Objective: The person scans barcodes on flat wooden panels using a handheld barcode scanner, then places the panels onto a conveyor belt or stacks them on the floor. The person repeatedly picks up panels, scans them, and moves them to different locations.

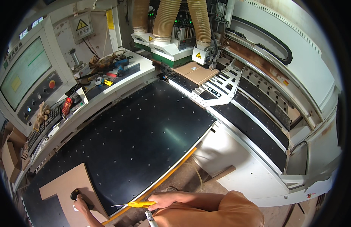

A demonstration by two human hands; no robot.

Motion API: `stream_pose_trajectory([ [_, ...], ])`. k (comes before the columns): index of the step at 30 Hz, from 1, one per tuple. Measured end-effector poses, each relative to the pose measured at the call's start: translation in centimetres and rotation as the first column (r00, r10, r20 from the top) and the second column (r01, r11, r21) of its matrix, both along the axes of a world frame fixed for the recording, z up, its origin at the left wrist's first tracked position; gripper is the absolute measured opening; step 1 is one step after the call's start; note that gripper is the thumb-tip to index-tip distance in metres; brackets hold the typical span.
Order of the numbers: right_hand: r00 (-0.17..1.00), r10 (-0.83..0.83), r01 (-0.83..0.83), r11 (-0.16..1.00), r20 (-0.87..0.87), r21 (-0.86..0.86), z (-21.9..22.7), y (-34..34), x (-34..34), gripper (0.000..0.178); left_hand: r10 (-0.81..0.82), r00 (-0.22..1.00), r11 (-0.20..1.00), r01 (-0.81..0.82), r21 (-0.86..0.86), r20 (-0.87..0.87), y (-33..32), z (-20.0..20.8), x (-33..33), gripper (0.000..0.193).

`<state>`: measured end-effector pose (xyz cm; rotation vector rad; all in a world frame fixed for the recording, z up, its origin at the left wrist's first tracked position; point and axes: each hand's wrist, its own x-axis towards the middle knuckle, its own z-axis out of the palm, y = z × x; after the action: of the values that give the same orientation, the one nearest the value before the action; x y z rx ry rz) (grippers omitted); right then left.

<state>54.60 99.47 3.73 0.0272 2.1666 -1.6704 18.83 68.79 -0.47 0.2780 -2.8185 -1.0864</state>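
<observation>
My left hand (pixel 81 204) is closed around a small black object (pixel 74 194) whose kind I cannot make out. It rests over a brown L-shaped board (pixel 75 178) at the lower left, near a small white label. My right hand (pixel 162 199) grips a yellow air blow gun (pixel 139 204) by its handle. The gun's thin metal nozzle points left, toward the board's near right edge. A silver fitting (pixel 149 215) shows just below the gun. Under the board lies a black worktable (pixel 145 125) dotted with small holes.
A control panel with screen (pixel 28 72) and a keyboard (pixel 41 125) stand at the left. Tools, including a blue power tool (pixel 122 66), lie on the side shelf (pixel 139 62). Ribbed hoses (pixel 166 22) rise from the machine at the back; another brown board (pixel 196 72) lies beneath.
</observation>
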Motion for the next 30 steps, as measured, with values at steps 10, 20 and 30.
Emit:
stream_pose_trajectory([
  [10, 0.997, 0.075, -0.075, 0.997, -0.028, -0.021, 0.7, 0.9, 0.0, 0.047, -0.002, 1.0, 1.0, 0.002, -0.007, -0.004, -0.5, -0.6, -0.6, 0.057],
  [20, 0.986, 0.136, -0.129, 0.989, 0.097, -0.075, -0.9, 0.3, 0.1, 0.046, -0.02, 1.0, 1.0, 0.02, 0.016, 0.011, -0.4, -0.4, -0.3, 0.055],
  [30, 0.993, -0.084, 0.09, 0.993, 0.082, -0.073, -1.4, 2.8, 0.9, 0.043, 0.051, 0.998, 0.998, -0.052, 0.027, 0.03, -0.8, -1.4, -0.7, 0.062],
])
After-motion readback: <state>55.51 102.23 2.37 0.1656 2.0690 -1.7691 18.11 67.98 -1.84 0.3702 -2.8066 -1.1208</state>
